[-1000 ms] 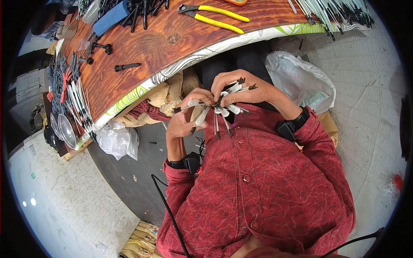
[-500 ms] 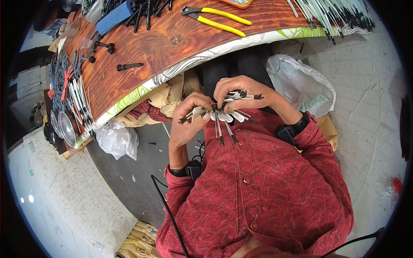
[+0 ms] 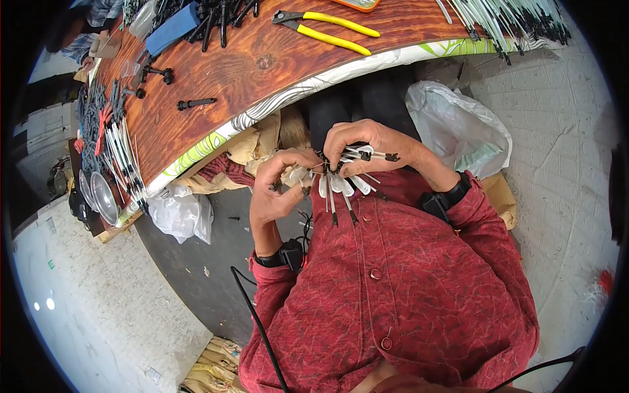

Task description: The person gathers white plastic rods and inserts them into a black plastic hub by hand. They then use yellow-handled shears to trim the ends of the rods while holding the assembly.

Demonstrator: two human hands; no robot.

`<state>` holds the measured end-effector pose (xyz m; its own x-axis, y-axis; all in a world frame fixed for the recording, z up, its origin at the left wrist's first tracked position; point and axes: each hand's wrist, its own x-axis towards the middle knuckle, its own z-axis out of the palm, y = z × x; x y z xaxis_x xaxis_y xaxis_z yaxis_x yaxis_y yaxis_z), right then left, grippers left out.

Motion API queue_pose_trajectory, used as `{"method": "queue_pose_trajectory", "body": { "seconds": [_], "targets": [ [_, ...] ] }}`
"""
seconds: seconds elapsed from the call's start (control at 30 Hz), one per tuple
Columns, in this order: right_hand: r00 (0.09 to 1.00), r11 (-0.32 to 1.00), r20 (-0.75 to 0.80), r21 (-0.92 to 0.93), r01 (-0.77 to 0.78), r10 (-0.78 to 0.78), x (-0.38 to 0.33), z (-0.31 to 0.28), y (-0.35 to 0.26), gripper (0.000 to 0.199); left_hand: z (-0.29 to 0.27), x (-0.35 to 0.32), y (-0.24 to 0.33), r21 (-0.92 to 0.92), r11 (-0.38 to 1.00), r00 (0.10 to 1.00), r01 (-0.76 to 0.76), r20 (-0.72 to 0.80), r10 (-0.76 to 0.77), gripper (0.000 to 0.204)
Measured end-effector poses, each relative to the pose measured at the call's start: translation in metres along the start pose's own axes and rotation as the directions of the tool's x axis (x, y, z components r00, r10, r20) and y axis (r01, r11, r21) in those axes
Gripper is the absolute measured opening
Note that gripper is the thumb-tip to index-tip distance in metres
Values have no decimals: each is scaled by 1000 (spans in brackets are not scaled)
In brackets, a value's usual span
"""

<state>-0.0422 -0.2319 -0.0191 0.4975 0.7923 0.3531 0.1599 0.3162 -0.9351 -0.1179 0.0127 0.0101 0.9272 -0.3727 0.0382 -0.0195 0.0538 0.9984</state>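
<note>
In front of my chest, both hands work on a bunch of thin pale stems (image 3: 331, 193) with black tips and white, petal-like pieces, which fan out downward and to the right. My right hand (image 3: 380, 141) is closed on the gathered middle, thumb and fingers pinching it from above. My left hand (image 3: 272, 190) curls around the bunch's left side, with blurred whitish pieces (image 3: 298, 175) between thumb and forefinger. A fine thread or wire seems to run between the two hands' fingertips. Exactly what the left fingertips pinch is partly hidden.
On the wooden table (image 3: 242, 78) lie yellow-handled pliers (image 3: 334, 29), a black rod-shaped part (image 3: 196, 103) and a blue block (image 3: 172, 29). Many pale black-tipped stems (image 3: 517, 26) overhang its right end. Plastic bags (image 3: 458, 128) sit below the edge. A black cable (image 3: 259, 321) hangs beside my left arm.
My left hand has shifted slightly left, away from the right hand, and its thumb and forefinger have spread a little. The right hand keeps its hold on the bunch.
</note>
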Motion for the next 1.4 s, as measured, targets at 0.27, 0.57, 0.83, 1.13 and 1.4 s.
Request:
{"method": "queue_pose_trajectory", "body": {
  "seconds": [0.27,0.57,0.83,1.13,1.4],
  "targets": [
    [999,1000,-47,-28,-15,14,-1,4,3,20,-2,9,19,337,941,984,-34,176,-28,34],
    [1000,1000,-28,17,1,0,-2,5,6,22,-9,14,20,236,972,970,-11,240,-48,38],
    [998,1000,-55,12,-10,10,-4,5,5,22,3,15,26,377,924,984,-66,177,-2,24],
    [997,1000,-73,-9,-5,4,-2,10,9,24,5,15,12,214,974,991,-71,129,44,16],
    [995,999,-95,0,-41,41,-2,8,5,19,6,16,5,263,964,985,-39,174,-7,27]
  ]
}}
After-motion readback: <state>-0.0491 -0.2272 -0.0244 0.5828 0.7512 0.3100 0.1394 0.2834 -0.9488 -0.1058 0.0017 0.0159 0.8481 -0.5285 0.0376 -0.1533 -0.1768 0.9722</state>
